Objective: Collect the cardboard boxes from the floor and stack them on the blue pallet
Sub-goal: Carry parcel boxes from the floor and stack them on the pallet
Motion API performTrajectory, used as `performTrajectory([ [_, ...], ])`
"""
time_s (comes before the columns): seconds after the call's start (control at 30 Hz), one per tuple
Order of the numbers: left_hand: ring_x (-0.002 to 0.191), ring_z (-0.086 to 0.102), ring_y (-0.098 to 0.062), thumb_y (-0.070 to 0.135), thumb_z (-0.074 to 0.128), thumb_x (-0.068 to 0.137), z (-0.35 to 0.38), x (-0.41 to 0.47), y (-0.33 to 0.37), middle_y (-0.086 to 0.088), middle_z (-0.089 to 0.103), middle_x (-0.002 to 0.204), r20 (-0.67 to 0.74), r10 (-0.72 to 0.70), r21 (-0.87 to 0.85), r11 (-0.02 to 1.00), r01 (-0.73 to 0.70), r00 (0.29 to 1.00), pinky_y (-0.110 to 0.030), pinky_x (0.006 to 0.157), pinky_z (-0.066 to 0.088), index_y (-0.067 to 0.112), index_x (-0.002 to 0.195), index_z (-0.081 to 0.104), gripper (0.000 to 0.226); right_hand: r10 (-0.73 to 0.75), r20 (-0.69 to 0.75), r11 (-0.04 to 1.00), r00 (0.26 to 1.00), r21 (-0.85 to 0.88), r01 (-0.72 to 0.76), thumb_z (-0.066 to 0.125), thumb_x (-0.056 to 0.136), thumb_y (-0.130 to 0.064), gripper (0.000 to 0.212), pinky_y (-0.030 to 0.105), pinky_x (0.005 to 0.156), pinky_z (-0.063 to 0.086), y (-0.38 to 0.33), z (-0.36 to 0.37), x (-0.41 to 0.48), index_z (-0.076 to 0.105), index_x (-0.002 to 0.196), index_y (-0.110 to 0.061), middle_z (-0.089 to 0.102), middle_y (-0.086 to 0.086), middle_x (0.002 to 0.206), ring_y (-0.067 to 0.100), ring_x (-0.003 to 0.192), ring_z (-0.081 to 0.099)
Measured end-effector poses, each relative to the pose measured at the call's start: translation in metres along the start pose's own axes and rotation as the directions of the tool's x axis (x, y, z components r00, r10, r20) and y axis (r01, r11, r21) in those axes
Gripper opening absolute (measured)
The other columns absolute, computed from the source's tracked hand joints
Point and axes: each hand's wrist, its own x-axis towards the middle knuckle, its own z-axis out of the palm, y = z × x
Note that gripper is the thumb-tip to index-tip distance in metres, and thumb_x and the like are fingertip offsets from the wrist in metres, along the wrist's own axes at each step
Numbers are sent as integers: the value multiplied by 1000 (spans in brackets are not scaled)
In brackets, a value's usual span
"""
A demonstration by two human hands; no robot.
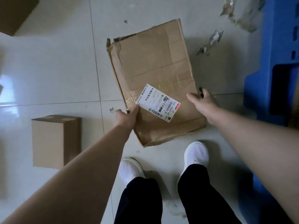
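Head view, the only one you've got:

- Large box [155, 81]: flattened, worn brown cardboard, dead centre, lying skewed across the tiled floor [56, 62]. Its long axis runs away from you and its near corner sits just ahead of your shoes [196, 154]. Top face has creases, clear tape and a torn far-left corner. I can't tell whether the far end is off the tiles; a broad shadow falls to its right.
- Label [158, 102]: white shipping sticker on the near half of the top face, rotated, with barcodes along one end.
- Left hand [126, 117]: on the box's left edge, near end. Your fingers are wrapped round the edge and your thumb is pressed on top, right beside the label corner. Clamped on the cardboard.
- Right hand [202, 101]: on the box's right edge, roughly level with the label. Thumb is spread wide from the fingers and laid on the top face, and the fingers hook over the edge. Fingertips are hidden below the edge.
- Blue pallet [275, 62]: at the right frame edge, near the box but not touching it. Only its side and one corner show.
- Small box [56, 141]: closed and taped, upright on the floor to your left, well apart from the large one.
- Cardboard piece [14, 13]: top-left corner, cropped.
- Scraps [210, 42]: torn tape or film lying between the large box and the pallet, with more further back.
- Both your arms are bare and extended down.
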Motion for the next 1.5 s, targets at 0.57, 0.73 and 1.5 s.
performTrajectory([
  [0.57,90,63,-16,53,70,80,-45,-116,8,2,64,110,180,-90,-211,969,128,979,-32,64,50,25,122,48,56,-11,185,985,983,169,-20,57,94,-38,50,19,88,31,-9,-45,-112,44,140,-21,52,-9,114,6,102,43],
  [0.73,87,63,-12,47,73,80,-87,-200,24,4,67,109,153,-49,-233,969,85,987,-28,62,48,25,124,53,54,-28,230,983,973,184,-15,60,91,-44,45,31,99,41,-32,-82,-187,46,133,-36,58,-14,116,14,113,55],
  [1.5,98,66,-24,47,77,76,-263,-557,103,-3,69,108,49,373,-299,891,-343,926,-42,87,55,19,126,55,62,-323,83,908,943,308,284,56,92,-48,79,45,113,26,-170,-275,-549,10,153,-30,28,-2,156,23,140,31],
])
